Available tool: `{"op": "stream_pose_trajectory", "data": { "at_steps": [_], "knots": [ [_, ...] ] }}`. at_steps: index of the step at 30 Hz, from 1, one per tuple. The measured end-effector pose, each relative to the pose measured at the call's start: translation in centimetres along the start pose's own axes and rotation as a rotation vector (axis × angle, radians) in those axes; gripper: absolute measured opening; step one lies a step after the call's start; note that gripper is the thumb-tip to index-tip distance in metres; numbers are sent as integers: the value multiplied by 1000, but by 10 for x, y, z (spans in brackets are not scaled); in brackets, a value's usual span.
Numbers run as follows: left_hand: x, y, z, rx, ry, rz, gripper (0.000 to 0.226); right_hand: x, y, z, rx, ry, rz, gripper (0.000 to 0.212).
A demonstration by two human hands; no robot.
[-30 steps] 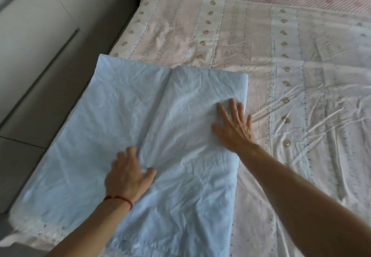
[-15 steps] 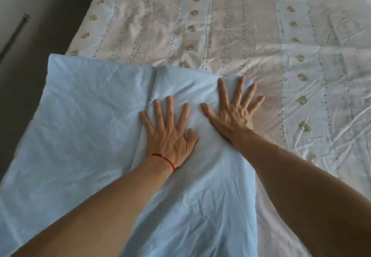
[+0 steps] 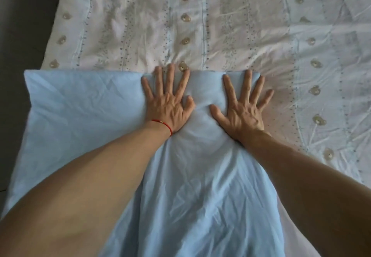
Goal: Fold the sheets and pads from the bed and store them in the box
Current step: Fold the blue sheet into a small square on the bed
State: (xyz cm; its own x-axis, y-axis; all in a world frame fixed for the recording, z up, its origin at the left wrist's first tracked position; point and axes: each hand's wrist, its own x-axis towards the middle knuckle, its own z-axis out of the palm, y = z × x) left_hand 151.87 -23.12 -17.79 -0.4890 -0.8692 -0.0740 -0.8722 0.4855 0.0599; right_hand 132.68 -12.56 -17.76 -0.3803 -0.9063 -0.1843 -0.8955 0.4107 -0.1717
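Both hands, left [image 3: 167,104] and right [image 3: 244,111], press flat, gripping nothing, on the soft, light blue sheet [image 3: 80,120]; best taken by its far corners.

A folded light-blue sheet [image 3: 80,120] is pressed flat at its far edge by the left hand [image 3: 168,104] and the right hand [image 3: 244,112], fingers spread, on a patterned bedcover [image 3: 241,25]. A red string bracelet [image 3: 163,125] is worn on the left wrist.

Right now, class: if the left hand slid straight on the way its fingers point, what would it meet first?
The left hand lies flat at the far edge of the blue sheet. Straight ahead it would probably slide onto the patterned sheet, reaching a bear motif first.
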Motion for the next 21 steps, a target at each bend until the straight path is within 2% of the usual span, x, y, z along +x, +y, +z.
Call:
{"op": "stream_pose_trajectory", "data": {
  "at_steps": [6, 10, 13, 15, 18, 21],
  "knots": [
    [2, 6, -5, 77, -117, -49, 72, 4, 4, -1, -30, -35, 6, 96],
    [-30, 33, -37, -37, -204, -157, 66, -26, -19, -34, 43, -142, 84, 85],
    [-136, 52, -37, -123, -110, 14, 64, -132, -28, -28, 129, -146, -42, 74],
    [-244, 55, -28, -44, -76, 119, 63, -243, -21, -11, 108, -121, -129, 73],
    [-351, 43, -15, 49, -129, 131, 65, -361, 1, 15, 126, -145, -93, 70],
    [-397, 37, -23, 77, -193, 82, 68, -420, 12, 16, 155, -192, -85, 69]
  ]
}}
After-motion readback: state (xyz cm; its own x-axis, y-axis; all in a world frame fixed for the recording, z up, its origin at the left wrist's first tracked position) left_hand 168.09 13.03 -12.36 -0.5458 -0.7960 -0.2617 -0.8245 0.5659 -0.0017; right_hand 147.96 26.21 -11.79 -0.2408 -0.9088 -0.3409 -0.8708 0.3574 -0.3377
